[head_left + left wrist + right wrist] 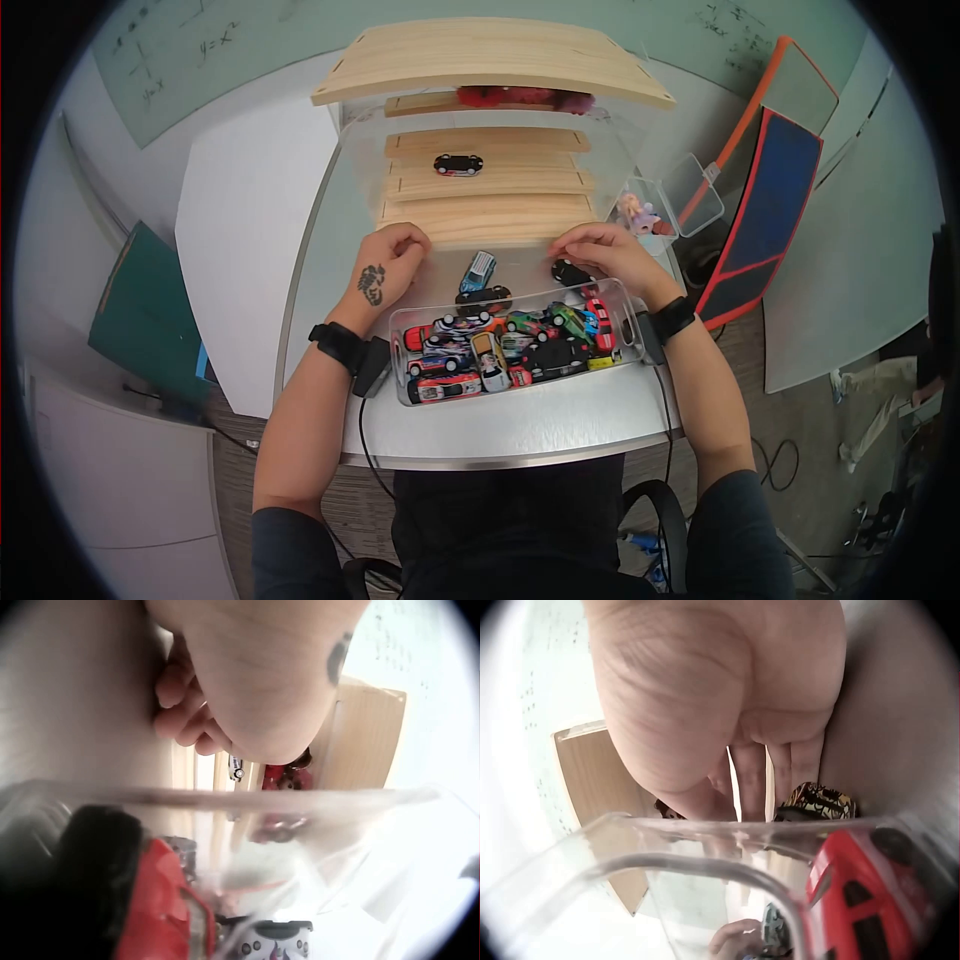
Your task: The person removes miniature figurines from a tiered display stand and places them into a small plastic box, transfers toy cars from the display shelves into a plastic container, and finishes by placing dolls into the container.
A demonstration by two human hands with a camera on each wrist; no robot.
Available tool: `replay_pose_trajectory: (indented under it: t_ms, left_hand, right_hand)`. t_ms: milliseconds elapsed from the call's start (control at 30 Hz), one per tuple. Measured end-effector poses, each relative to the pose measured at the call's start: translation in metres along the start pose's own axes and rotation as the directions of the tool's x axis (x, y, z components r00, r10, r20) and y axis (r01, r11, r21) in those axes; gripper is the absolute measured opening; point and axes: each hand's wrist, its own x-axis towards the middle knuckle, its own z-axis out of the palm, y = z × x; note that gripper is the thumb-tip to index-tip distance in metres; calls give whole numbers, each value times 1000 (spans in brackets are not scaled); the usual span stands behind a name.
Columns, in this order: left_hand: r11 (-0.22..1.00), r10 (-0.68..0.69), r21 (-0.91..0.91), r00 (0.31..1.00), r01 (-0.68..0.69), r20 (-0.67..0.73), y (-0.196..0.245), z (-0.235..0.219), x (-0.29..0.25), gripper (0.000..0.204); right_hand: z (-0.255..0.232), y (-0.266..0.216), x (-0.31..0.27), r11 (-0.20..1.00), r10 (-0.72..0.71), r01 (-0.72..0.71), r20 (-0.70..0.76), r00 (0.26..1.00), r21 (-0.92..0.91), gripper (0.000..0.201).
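A clear bin (396,372) full of toy cars (555,357) stands near the table's front edge. Behind it lie a blue car (478,272) and a dark car (484,298). My left hand (388,265) rests left of them, its fingers loosely curled and empty in the left wrist view. My right hand (615,258) is at the bin's far right corner, fingers extended beside a black car (571,274); whether they touch it, I cannot tell. In the right wrist view, a patterned car (821,802) shows beyond the palm, and a red car (862,900) through the bin wall.
Behind the hands rises a wooden tiered shelf (490,212), with one car (458,164) on a step and red items (510,97) under its top board (490,60). To the right sits an open clear box (655,232) with small figures. Cables hang from both wrists.
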Motion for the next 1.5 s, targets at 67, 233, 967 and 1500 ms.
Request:
replay_pose_trajectory:
  t_ms: [67,233,967,1500]
  left_hand:
    - [997,-68,39,997,67,41,11,-6,-1,16]
    - [996,35,76,990,-46,134,45,-13,6,31]
    - [623,86,696,916,-355,391,105,-9,30,29]
    - [742,-106,653,935,-153,339,55,-37,1,31]
  right_hand:
    - [-3,8,-2,998,-46,46,-8,999,49,19]
    - [-7,18,-3,978,-199,204,108,974,-42,22]
    - [-6,30,5,960,-274,273,-3,962,-58,17]
    - [-9,22,-2,925,-307,307,33,951,-224,20]
